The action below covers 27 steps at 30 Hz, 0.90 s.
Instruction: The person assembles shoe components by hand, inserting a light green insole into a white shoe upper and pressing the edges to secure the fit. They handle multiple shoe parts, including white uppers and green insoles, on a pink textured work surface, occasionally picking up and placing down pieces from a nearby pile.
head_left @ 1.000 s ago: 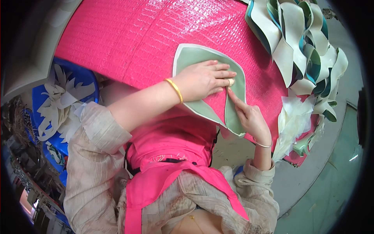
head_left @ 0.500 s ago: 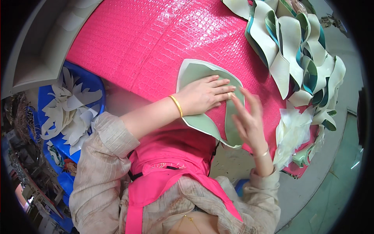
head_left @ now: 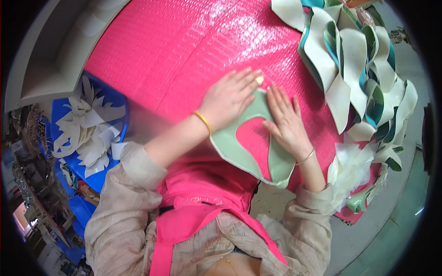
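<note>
A pale green, soft-looking sheet piece [head_left: 230,148] with a whitish edge lies on the pink table covering, curving around an opening where the pink shows through. My left hand [head_left: 230,99] rests flat over its upper left part, fingers stretched out and pointing up and right. A small pale patch or band shows near those fingertips; I cannot make out which. Along the upper right strip of the piece lies my right hand [head_left: 286,120], fingers extended and thumb apart, pointing toward the opening. Both hands press from above without gripping, and they hide the upper parts of the piece.
Stacked white, green and teal curved pieces [head_left: 354,55] stand at the far right of the pink table covering [head_left: 184,60]. Thin whitish sheets [head_left: 352,170] lie below them. At left, a blue bin [head_left: 69,115] holds pale offcuts [head_left: 94,131], beneath a grey shelf [head_left: 46,69].
My left hand has slid up and slightly left on the green piece. My right hand, raised and blurred before, has come down flat on its right strip. The covered upper edge has changed shape.
</note>
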Each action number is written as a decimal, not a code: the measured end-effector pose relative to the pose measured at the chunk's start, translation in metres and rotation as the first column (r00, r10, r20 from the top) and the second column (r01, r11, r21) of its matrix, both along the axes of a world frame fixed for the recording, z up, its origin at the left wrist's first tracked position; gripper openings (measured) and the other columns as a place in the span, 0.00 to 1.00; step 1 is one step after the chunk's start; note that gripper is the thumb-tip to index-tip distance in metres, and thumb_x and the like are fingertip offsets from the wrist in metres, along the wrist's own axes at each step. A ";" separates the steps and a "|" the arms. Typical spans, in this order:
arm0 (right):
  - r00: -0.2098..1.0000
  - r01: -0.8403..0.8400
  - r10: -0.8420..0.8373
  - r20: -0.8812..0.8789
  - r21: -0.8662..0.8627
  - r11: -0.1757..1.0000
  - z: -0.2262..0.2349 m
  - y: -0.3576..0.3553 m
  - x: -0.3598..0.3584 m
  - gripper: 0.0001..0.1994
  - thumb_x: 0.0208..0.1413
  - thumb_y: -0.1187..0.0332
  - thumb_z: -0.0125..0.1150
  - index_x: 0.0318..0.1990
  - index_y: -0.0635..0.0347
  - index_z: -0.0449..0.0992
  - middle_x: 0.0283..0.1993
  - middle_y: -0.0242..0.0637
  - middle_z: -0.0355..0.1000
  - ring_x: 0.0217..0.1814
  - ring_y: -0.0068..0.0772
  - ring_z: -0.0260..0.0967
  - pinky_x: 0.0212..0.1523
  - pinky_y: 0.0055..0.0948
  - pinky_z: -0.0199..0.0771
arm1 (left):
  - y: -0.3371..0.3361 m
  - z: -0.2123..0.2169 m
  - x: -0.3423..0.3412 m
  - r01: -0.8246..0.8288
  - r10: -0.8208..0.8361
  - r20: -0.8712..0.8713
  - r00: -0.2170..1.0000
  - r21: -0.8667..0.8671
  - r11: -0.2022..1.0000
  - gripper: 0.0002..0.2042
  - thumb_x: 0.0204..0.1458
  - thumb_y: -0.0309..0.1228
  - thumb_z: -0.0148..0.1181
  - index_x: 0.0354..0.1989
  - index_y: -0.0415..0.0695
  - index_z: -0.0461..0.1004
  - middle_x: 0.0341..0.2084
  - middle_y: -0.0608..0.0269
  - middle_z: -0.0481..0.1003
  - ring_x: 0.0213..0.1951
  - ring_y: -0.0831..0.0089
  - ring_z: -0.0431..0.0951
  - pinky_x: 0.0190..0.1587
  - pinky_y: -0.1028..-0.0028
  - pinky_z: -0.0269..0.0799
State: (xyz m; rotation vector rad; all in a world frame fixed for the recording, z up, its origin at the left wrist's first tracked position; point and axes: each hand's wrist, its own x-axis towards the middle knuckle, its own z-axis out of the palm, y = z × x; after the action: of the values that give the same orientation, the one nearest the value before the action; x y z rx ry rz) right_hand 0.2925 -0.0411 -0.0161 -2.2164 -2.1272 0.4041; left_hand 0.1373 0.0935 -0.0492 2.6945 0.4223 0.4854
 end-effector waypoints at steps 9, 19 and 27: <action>0.990 0.131 -0.136 0.037 0.102 0.986 0.088 -0.051 -0.043 0.30 0.52 0.53 0.50 0.63 0.49 0.53 0.68 0.44 0.42 0.69 0.49 0.38 0.64 0.53 0.34 | 0.026 0.043 -0.086 0.113 -0.191 -0.159 0.969 -0.400 0.909 0.23 0.52 0.32 0.49 0.59 0.54 0.59 0.48 0.60 0.70 0.52 0.62 0.69 0.55 0.59 0.59; 0.102 0.626 -0.354 -0.930 -0.216 0.749 0.086 -0.044 -0.039 0.17 0.56 0.69 0.51 0.50 0.71 0.64 0.44 0.35 0.69 0.42 0.20 0.66 0.41 0.20 0.67 | 0.027 0.017 -0.045 0.609 0.319 0.519 0.793 -0.662 -0.437 0.42 0.48 0.30 0.59 0.65 0.43 0.34 0.58 0.50 0.55 0.60 0.66 0.55 0.61 0.68 0.50; 0.838 0.428 -0.366 -0.404 0.070 0.901 0.085 -0.017 -0.082 0.18 0.50 0.62 0.57 0.45 0.64 0.69 0.39 0.49 0.70 0.41 0.46 0.69 0.43 0.36 0.68 | 0.012 0.035 -0.025 0.332 0.569 0.099 0.816 -0.887 -0.322 0.12 0.50 0.26 0.57 0.41 0.35 0.72 0.35 0.60 0.75 0.36 0.78 0.74 0.40 0.78 0.70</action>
State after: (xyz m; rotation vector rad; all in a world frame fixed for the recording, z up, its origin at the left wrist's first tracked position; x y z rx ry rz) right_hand 0.2109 -0.0582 0.0687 -2.1891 -1.4067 0.5614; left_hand 0.1124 0.1050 -0.0146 0.5700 0.5711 0.5332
